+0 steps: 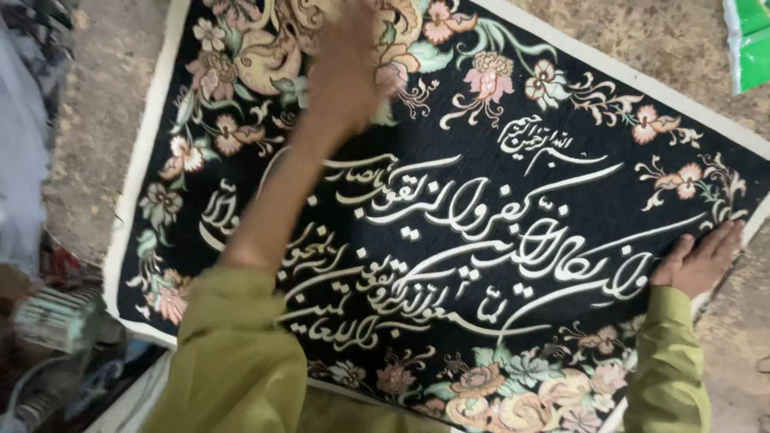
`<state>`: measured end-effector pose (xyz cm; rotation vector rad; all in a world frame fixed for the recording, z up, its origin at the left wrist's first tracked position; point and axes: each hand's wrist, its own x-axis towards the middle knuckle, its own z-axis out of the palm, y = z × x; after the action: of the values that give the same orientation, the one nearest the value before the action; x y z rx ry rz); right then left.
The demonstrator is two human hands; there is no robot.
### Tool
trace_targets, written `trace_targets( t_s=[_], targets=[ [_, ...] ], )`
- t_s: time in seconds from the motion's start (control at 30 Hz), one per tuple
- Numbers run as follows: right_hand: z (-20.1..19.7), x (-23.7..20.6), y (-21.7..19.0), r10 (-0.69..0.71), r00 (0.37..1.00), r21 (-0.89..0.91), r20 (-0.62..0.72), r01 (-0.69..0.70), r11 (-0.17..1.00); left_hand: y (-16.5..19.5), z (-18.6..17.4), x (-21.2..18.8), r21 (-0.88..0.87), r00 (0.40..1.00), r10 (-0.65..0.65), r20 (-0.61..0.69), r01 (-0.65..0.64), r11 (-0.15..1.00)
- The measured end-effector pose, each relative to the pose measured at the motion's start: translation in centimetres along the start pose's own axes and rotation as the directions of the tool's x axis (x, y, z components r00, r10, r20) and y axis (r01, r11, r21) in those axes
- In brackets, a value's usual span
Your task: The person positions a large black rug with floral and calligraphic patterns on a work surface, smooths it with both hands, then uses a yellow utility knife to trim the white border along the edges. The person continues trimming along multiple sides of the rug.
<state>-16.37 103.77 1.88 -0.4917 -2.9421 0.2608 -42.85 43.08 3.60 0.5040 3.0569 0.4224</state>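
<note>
Spreading out flat on the rough grey-brown concrete floor (706, 48), a large black woven tapestry with cream script and pink-and-green floral borders (481, 240) is seen from above; it fills most of the view and is tilted, its cream edge strip running along the upper right and the left side. Most of the cloth already lies flat and unfolded, with no big folds visible in the middle. The near edge is hidden behind the olive-green sleeves (233, 361), so the state there cannot be told. Smoothing looks largely done, as a judgement; only the far floral corner and the right edge are being pressed.

The left hand (345, 72) is stretched to the far upper part of the tapestry, over the flower border. It is blurred; it appears laid palm-down on the cloth, fingers loose, nothing held, though the exact finger spread cannot be told.

The right hand (696, 261) is laid flat at the right edge of the tapestry, fingers extended and together, pressing on the cloth, nothing gripped.

A green and white plastic bag (750, 40) is partly seen at the top right corner, on the floor, apart from the tapestry. Blurred clutter (48, 321) lies at the lower left, beside the cloth; its kind cannot be told.
</note>
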Motion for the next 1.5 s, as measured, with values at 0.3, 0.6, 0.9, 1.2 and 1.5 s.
trace_targets(
  t_s=[0.3, 0.6, 0.9, 1.2, 1.5],
  targets=[
    [0.4, 0.0, 1.0, 0.014, 1.000, -0.008, -0.006, -0.014, 1.000, -3.4, 0.4, 3.1, -0.124, 0.999, 0.016, 0.031, -0.012, 0.992],
    [0.1, -0.2, 0.1, 0.002, 1.000, 0.025, -0.024, -0.002, 1.000, 1.6, 1.0, -1.0, -0.002, 0.971, 0.168, -0.167, -0.171, 0.985],
    [-0.3, -0.2, -0.2, 0.038, 0.999, 0.005, 0.025, -0.038, 0.999, -1.4, 1.3, 1.0, -0.002, 0.999, -0.037, 0.038, 0.037, 0.999],
    [0.1, -0.1, 0.2, -0.042, 0.998, 0.038, -0.042, 0.043, 0.998, -9.7, 0.4, 3.0, 0.031, 1.000, 0.007, -0.012, -0.007, 1.000],
    [0.3, -0.3, -0.2, 0.038, 0.999, 0.052, -0.032, -0.036, 0.998, -6.8, -0.7, -1.0, 0.185, 0.876, 0.293, -0.384, -0.237, 0.954]
  ],
)
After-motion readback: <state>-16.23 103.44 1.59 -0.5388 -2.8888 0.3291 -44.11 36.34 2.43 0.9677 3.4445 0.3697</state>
